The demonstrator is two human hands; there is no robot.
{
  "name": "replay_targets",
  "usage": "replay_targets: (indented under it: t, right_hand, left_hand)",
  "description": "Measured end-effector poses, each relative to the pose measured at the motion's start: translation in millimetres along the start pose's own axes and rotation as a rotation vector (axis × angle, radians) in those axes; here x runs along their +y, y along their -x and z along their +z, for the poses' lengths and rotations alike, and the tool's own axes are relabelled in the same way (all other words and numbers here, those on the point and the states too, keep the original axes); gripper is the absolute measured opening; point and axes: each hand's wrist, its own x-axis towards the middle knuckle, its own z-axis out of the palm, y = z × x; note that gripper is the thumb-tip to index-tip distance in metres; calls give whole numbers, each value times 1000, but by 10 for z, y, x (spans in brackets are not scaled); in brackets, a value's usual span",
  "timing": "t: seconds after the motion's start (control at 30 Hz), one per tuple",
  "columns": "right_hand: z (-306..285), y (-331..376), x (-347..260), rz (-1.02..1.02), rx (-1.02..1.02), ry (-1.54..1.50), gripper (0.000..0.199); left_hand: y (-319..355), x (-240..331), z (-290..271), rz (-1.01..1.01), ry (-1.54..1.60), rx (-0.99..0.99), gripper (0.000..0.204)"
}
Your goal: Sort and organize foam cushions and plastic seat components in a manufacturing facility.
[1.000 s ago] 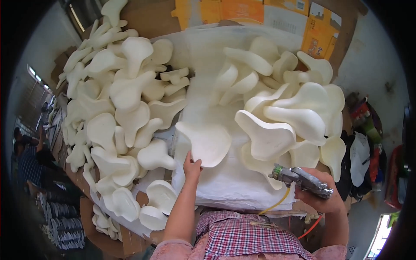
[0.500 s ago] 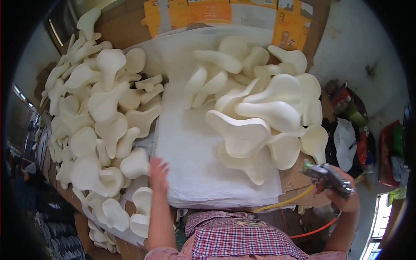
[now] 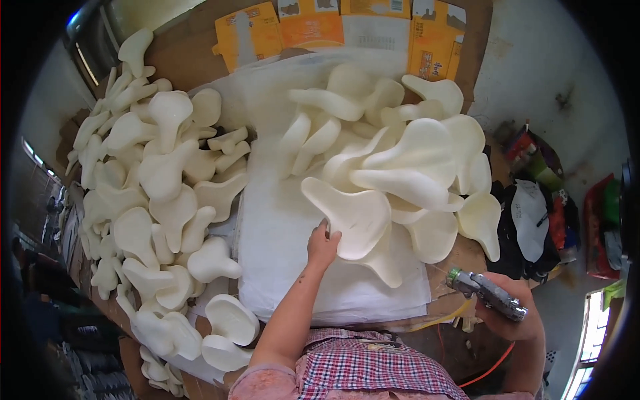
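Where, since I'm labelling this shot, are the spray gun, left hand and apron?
Spray gun [image 3: 491, 295]: head view, on its metal body.
Left hand [image 3: 322, 248]: head view, on the hand's back.
Apron [image 3: 370, 367]: head view, on its checked front.

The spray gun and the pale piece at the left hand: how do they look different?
The spray gun is metallic grey with green near its tip; the pale piece is creamy white.
The spray gun looks slim and built of several parts, while the pale piece is broad, smooth and narrows to one end.
The right hand wraps around the spray gun; the left hand grips the pale piece by its edge.
Both are in hand.
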Motion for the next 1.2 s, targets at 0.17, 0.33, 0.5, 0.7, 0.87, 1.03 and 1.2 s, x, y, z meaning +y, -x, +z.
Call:
replay_targets:
  t: [0.17, 0.33, 0.5, 0.7, 0.87, 1.03, 1.2]
  right_hand:
    - [100, -117, -113, -75, 72, -288, 43]
    - [165, -167, 183, -121, -38, -387, 50]
    - [258, -185, 423, -41, 41, -418, 51]
    - [254, -74, 551, 49, 69, -448, 51]
    - [181, 67, 500, -4, 100, -439, 52]
    - [255, 181, 370, 58, 125, -398, 56]
    - [340, 322, 525, 92, 239, -367, 60]
  left_hand:
    - [221, -319, -446, -30, 173, 70, 45]
    - [598, -713, -1237, -226, 372, 186, 38]
    - [1342, -1343, -2617, -473, 551, 704, 39]
    - [716, -1342, -2065, -502, 403, 759, 52]
    - [342, 56, 220, -349, 455, -337, 41]
    - [244, 244, 1134, -423, 604, -410, 39]
    - [391, 464, 883, -432, 651, -225, 32]
